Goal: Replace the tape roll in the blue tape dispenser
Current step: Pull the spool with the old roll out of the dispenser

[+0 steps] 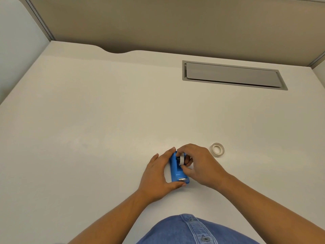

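The blue tape dispenser [176,170] lies on the white desk [105,138], its metal cutter at the end nearest me. My left hand [158,175] wraps around its left side, thumb at the cutter end and fingertips at the far end. My right hand [198,164] pinches a thin white roll on a black hub [181,159] at the dispenser's far end, held upright between thumb and fingers. Whether the roll sits in its slot or just above it I cannot tell. A second tape roll [217,149], whitish and translucent, lies flat on the desk to the right of my right hand.
A grey cable hatch [232,75] is set into the desk at the back right. Beige partition walls [158,23] enclose the desk at the back and sides. My blue denim shirt [193,231] shows at the bottom edge.
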The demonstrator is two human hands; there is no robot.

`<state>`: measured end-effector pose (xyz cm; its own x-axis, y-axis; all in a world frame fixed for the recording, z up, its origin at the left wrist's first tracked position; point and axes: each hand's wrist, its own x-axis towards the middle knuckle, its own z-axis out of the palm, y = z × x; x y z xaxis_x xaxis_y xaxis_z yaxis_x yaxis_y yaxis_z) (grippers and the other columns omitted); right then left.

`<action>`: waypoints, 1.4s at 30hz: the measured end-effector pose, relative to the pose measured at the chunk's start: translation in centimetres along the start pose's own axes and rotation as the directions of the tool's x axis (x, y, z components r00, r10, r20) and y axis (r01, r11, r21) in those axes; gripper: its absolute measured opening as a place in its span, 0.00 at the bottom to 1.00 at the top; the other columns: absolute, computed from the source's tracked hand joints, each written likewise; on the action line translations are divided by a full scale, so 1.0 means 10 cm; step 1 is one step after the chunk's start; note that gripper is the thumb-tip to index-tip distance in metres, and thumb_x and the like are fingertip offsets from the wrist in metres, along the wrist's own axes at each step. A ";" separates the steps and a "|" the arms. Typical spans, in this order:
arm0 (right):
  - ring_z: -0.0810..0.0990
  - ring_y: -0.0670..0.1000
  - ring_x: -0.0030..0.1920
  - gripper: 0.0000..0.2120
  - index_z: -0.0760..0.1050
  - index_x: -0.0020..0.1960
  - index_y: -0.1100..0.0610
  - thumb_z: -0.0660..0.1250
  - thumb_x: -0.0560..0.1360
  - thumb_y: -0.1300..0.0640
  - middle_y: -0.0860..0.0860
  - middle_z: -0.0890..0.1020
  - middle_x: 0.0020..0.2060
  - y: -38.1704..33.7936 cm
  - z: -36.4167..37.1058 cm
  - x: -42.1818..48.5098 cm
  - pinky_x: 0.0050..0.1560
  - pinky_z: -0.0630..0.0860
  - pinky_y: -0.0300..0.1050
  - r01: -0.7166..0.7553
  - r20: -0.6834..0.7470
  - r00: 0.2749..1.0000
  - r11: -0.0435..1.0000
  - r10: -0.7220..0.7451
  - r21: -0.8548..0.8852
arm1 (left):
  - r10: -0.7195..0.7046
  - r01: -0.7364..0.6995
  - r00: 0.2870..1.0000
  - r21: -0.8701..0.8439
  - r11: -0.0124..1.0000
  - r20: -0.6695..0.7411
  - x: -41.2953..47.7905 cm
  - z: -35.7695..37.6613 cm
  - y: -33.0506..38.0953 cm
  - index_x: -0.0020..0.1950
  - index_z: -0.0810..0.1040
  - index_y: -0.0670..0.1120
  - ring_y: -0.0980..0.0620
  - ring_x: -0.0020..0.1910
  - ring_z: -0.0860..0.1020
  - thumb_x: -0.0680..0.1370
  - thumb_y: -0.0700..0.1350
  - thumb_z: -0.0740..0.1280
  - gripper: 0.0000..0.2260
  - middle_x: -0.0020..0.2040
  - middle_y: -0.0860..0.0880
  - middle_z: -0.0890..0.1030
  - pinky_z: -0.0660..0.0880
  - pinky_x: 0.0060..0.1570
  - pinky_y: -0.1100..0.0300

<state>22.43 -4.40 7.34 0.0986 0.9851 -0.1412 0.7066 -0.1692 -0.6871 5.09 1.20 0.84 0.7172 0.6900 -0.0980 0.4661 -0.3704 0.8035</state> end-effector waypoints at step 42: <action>0.79 0.43 0.39 0.11 0.80 0.52 0.45 0.75 0.70 0.50 0.43 0.77 0.45 -0.32 -0.34 -0.25 0.43 0.80 0.46 0.000 0.109 0.994 0.990 0.015 -0.138 | -0.119 0.124 0.992 -0.184 0.975 0.037 -0.16 -0.33 0.37 0.73 0.59 0.66 0.80 0.63 0.60 0.65 0.72 0.69 0.39 0.67 0.74 0.62 0.59 0.62 0.74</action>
<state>22.31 -6.21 12.25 0.0324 0.9731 -0.2279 0.7965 -0.1629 -0.5822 3.99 0.77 5.89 0.6751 0.7058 -0.2146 0.4479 -0.1611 0.8794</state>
